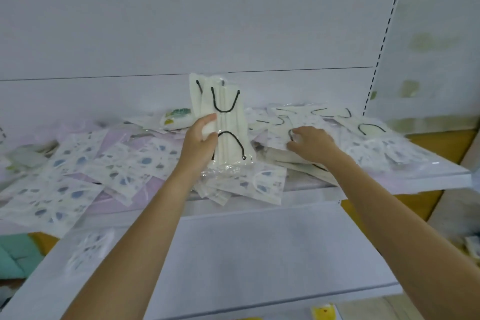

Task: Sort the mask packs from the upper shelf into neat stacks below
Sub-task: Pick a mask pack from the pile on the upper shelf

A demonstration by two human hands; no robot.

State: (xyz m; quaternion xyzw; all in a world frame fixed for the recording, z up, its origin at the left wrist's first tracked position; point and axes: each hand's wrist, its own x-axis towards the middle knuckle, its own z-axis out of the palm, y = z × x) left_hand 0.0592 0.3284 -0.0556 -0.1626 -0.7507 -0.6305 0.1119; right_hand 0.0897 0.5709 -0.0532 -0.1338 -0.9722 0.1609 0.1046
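My left hand (204,138) grips a bundle of cream mask packs with black ear loops (226,122), held upright above the upper shelf (376,182). My right hand (310,141) lies palm down, fingers spread, on a flat pile of similar cream packs (293,158) to the right; whether it grips one I cannot tell. More cream packs with black loops (363,125) lie at the far right. White packs with blue patterns (78,163) are scattered over the shelf's left and middle. One patterned pack (88,249) lies on the lower shelf (246,254).
A white back panel rises behind the upper shelf, with a slotted upright (381,47) at the right. A pack with green and yellow print (178,117) lies at the back. A yellow item (323,312) sits below the lower shelf's front edge.
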